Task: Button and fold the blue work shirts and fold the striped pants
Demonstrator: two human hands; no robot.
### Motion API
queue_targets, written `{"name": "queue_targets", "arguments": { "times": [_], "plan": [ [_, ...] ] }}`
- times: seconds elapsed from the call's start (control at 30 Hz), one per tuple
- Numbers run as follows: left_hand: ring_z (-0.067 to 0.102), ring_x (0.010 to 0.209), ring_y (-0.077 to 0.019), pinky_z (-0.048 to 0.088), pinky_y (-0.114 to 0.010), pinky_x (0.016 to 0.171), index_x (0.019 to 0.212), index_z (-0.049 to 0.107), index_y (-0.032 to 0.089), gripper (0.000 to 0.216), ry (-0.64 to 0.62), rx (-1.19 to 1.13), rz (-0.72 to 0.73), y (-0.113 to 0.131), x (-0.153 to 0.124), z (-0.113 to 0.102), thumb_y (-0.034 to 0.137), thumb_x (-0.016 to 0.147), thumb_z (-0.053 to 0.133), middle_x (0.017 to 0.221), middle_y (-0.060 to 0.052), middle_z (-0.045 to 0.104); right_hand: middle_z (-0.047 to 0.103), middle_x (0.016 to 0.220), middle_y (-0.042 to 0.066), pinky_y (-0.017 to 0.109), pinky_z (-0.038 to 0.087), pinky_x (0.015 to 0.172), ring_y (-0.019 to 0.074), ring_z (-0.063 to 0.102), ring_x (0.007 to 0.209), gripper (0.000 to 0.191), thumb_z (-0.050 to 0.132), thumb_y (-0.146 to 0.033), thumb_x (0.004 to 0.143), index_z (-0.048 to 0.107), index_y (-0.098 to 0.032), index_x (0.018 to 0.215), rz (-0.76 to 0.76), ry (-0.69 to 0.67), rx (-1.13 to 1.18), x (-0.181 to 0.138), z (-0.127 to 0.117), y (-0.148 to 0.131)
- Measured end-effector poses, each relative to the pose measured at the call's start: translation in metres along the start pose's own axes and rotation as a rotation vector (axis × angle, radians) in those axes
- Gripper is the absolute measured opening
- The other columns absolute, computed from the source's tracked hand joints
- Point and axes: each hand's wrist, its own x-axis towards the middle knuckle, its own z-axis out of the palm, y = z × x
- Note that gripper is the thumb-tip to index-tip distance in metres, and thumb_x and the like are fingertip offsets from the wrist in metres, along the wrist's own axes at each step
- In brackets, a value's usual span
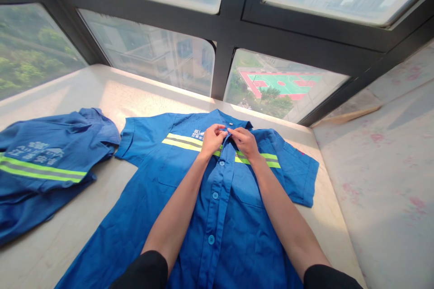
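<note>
A blue short-sleeved work shirt (pixel 190 167) with yellow and grey reflective stripes lies spread front up, its collar toward the window. My left hand (pixel 213 139) pinches the front placket just below the collar. Close beside it, my right hand (pixel 244 141) grips the other side of the placket with bent fingers. The fingertips of both hands nearly meet there, and whatever button is between them is hidden. Farther down the front, several blue buttons show, one of them a middle button (pixel 215 195).
A second blue work shirt (pixel 44 162) with the same stripes lies at the left on the pale sill (pixel 111 216). Dark window frames (pixel 224 22) rise behind the sill. A flowered wall (pixel 389 180) borders it on the right.
</note>
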Motion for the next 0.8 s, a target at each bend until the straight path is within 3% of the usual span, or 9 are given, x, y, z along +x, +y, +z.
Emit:
{"name": "queue_targets", "arguments": {
  "times": [0.17, 0.37, 0.6, 0.8],
  "plan": [
    [0.069, 0.076, -0.0174, 0.052, -0.027, 0.073, 0.091, 0.066, 0.017, 0.013, 0.008, 0.115, 0.068, 0.0, -0.003, 0.001, 0.015, 0.078, 0.063, 0.076, -0.003, 0.071, 0.068, 0.091, 0.006, 0.032, 0.051, 0.08, 0.0194, 0.062, 0.086, 0.03, 0.047, -0.032, 0.101, 0.074, -0.029, 0.115, -0.043, 0.004, 0.054, 0.0, 0.003, 0.001],
    [0.065, 0.069, -0.0149, 0.05, -0.025, 0.07, 0.102, 0.063, 0.016, 0.023, -0.005, 0.042, 0.043, -0.007, -0.001, 0.002, 0.014, 0.079, 0.061, 0.066, 0.002, 0.065, 0.072, 0.1, 0.007, 0.035, 0.052, 0.085, 0.0204, 0.065, 0.093, 0.033, 0.044, -0.029, 0.101, 0.071, -0.028, 0.12, -0.077, -0.015, 0.16, 0.0, 0.001, 0.001],
    [0.068, 0.082, -0.0172, 0.052, -0.028, 0.079, 0.104, 0.064, 0.017, 0.023, -0.009, 0.14, 0.051, -0.003, -0.004, 0.002, 0.012, 0.083, 0.055, 0.084, -0.004, 0.071, 0.071, 0.101, 0.008, 0.037, 0.05, 0.088, 0.0226, 0.065, 0.096, 0.034, 0.045, -0.022, 0.099, 0.072, -0.027, 0.119, -0.014, 0.011, 0.092, 0.001, 0.005, -0.002],
    [0.067, 0.08, -0.0167, 0.052, -0.029, 0.08, 0.112, 0.061, 0.019, 0.03, -0.042, 0.233, 0.163, 0.002, -0.013, 0.0, 0.014, 0.084, 0.053, 0.08, 0.0, 0.068, 0.07, 0.094, 0.007, 0.035, 0.051, 0.083, 0.0217, 0.064, 0.09, 0.03, 0.048, -0.023, 0.099, 0.075, -0.026, 0.111, -0.044, 0.074, 0.147, -0.001, 0.01, 0.006]
  ]
}}
